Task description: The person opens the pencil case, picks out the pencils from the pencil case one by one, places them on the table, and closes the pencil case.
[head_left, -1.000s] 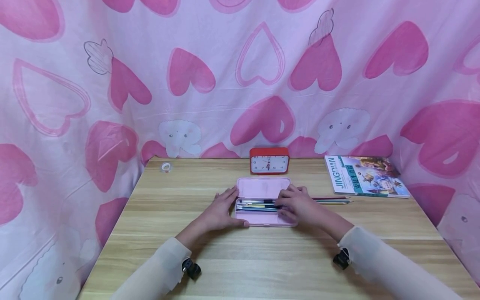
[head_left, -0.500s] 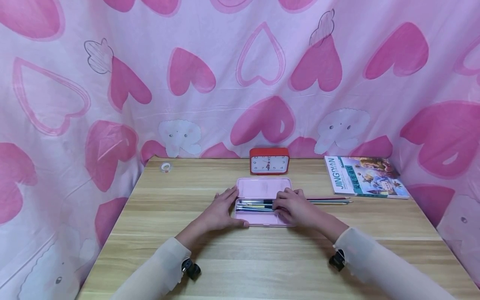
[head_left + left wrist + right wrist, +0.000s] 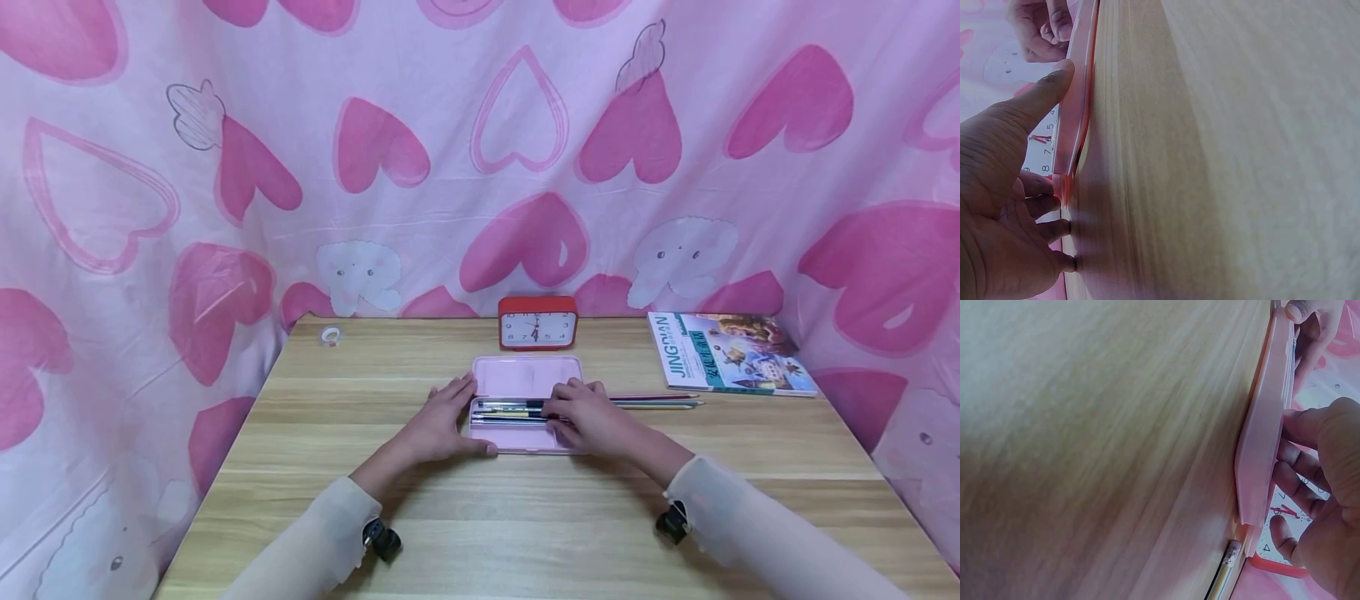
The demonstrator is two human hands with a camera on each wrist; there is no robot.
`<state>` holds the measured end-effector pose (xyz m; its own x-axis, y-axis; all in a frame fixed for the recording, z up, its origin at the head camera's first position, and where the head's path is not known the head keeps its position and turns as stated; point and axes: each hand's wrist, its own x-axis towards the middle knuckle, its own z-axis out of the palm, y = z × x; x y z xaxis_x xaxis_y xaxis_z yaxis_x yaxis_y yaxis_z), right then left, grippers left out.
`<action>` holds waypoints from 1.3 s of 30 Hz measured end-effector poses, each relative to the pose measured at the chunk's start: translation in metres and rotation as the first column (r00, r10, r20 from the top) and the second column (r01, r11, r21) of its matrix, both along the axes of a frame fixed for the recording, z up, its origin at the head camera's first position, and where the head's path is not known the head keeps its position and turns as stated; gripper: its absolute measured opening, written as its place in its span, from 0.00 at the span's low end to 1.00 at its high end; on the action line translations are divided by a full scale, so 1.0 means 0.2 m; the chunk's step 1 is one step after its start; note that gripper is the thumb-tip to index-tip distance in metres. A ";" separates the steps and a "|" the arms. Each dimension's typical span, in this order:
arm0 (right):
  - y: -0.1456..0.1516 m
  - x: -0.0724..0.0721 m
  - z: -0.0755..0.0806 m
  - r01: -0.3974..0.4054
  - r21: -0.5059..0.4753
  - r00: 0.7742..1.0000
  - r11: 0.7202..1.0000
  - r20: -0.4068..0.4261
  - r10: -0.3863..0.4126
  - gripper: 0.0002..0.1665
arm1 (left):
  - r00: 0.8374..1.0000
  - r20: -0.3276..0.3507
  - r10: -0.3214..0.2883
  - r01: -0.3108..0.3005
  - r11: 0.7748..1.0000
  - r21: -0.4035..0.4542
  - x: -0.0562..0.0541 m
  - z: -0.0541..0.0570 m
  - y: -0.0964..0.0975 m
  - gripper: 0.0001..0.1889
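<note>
A pink pencil case (image 3: 525,440) lies with its lid (image 3: 525,377) raised at the back. Several pens and pencils (image 3: 510,410) lie lengthwise in its rear part, one of them black. My left hand (image 3: 442,423) holds the case at its left end, thumb on the front wall and fingers by the left side, as the left wrist view shows. My right hand (image 3: 588,417) reaches into the right part of the case over the pens, its fingers (image 3: 1302,487) bent. The rim and the hand hide those fingertips, so whether they grip a pen is unclear.
Several pencils (image 3: 663,403) lie on the table (image 3: 525,525) right of the case. Behind stands a red clock (image 3: 537,325). A magazine (image 3: 735,354) lies at the back right, a small tape roll (image 3: 330,336) at the back left. A pink heart-print curtain (image 3: 450,150) closes off the back.
My right hand has slid a little to the left along the inside of the case, covering more of the pens. My left hand has stayed in place.
</note>
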<state>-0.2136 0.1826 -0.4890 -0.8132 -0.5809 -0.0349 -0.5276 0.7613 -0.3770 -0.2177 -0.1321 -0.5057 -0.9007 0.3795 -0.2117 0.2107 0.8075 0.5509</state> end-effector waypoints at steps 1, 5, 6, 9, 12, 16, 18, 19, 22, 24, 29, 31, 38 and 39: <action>0.00 0.00 0.00 0.005 0.002 1.000 1.000 0.002 -0.005 0.15 | 1.000 -0.001 -0.002 0.002 1.000 0.000 0.00 0.00 0.00 0.69; -0.01 0.00 0.00 0.018 0.010 1.000 1.000 0.008 -0.018 0.16 | 1.000 -0.005 -0.001 0.001 1.000 0.005 0.01 0.00 0.00 0.69; -0.01 0.00 0.00 0.021 0.013 1.000 1.000 0.009 -0.021 0.16 | 1.000 -0.006 -0.001 0.001 1.000 0.005 0.01 0.00 0.00 0.69; -0.02 0.00 -0.01 0.025 0.018 1.000 1.000 0.015 -0.026 0.16 | 1.000 -0.005 0.002 -0.002 1.000 0.011 0.01 0.00 0.00 0.68; -0.03 0.00 0.00 0.028 0.014 0.999 0.999 0.023 -0.029 0.16 | 1.000 0.000 0.006 -0.006 1.000 0.016 0.01 0.00 0.00 0.68; -0.03 0.00 0.00 0.021 0.005 0.999 1.000 0.024 -0.021 0.15 | 1.000 0.000 0.009 -0.009 1.000 0.015 0.01 0.00 0.01 0.68; -0.03 0.00 0.00 0.011 0.005 1.000 1.000 0.019 -0.011 0.15 | 1.000 0.003 0.009 -0.009 1.000 0.010 0.01 0.00 0.01 0.68; -0.03 0.00 0.00 0.005 0.005 1.000 1.000 0.014 -0.005 0.14 | 1.000 0.003 0.009 -0.009 1.000 0.009 0.02 0.01 0.01 0.68; -0.02 0.00 0.00 -0.011 0.001 1.000 1.000 -0.001 0.011 0.13 | 1.000 0.009 0.012 -0.012 1.000 0.009 0.02 0.01 0.01 0.69; -0.02 0.00 0.00 -0.018 -0.009 1.000 1.000 -0.006 0.018 0.12 | 1.000 0.012 0.013 -0.013 1.000 0.008 0.02 0.01 0.01 0.69; -0.01 -0.01 0.01 -0.014 -0.031 1.000 0.999 -0.014 0.014 0.12 | 1.000 0.008 0.011 -0.011 1.000 0.008 0.02 0.02 0.01 0.68; 0.00 -0.01 0.01 -0.009 -0.035 1.000 0.999 -0.017 0.008 0.12 | 1.000 0.004 0.010 -0.010 1.000 0.011 0.01 0.02 0.01 0.68; 0.02 -0.02 0.03 0.001 -0.064 0.999 0.998 -0.041 -0.004 0.13 | 1.000 0.003 0.015 -0.015 1.000 0.015 0.01 0.01 0.01 0.68; 0.02 -0.01 0.03 0.004 -0.070 0.999 0.998 -0.047 -0.007 0.13 | 1.000 0.003 0.016 -0.016 1.000 0.016 0.01 0.01 0.01 0.68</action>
